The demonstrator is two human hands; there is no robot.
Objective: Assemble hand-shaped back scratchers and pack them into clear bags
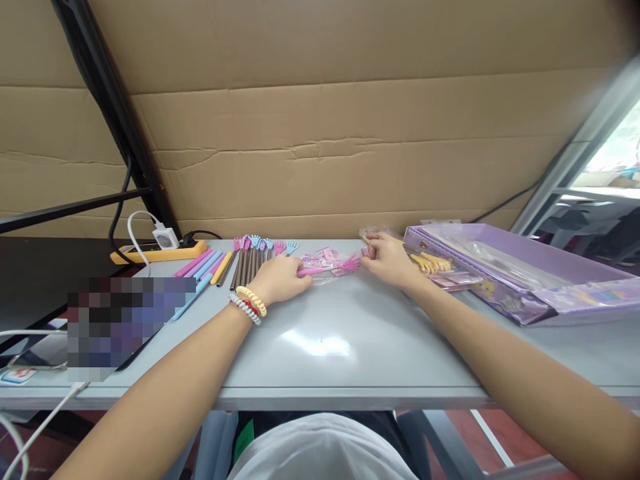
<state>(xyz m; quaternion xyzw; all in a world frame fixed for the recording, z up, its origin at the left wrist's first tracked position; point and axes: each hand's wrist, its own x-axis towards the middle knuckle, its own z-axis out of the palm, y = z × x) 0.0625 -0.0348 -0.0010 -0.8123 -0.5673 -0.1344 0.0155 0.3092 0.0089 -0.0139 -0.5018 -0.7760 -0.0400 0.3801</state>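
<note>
My left hand (281, 279) is closed on the pink handle of a small back scratcher (350, 265), whose hand-shaped pink head points right. Under and behind it lie clear plastic packets (327, 257) with pink print. My right hand (387, 259) has its fingers bent and pressed together just right of the pink head; what they pinch is hidden. Clear wrapping shows behind that hand. Yellow claw-shaped heads (434, 263) lie by its wrist, on pink printed packets (457, 279). Left of my left hand is a row of back scratchers (245, 263) with dark shafts and pink, blue or purple heads.
Pink, blue and yellow handles (203, 265) lie further left, near a yellow power strip (195, 251) with a white plug. A purple open box (500, 293) stands at right, holding clear plastic. Cardboard (310, 153) walls the back. A blurred device (130, 327) lies at front left.
</note>
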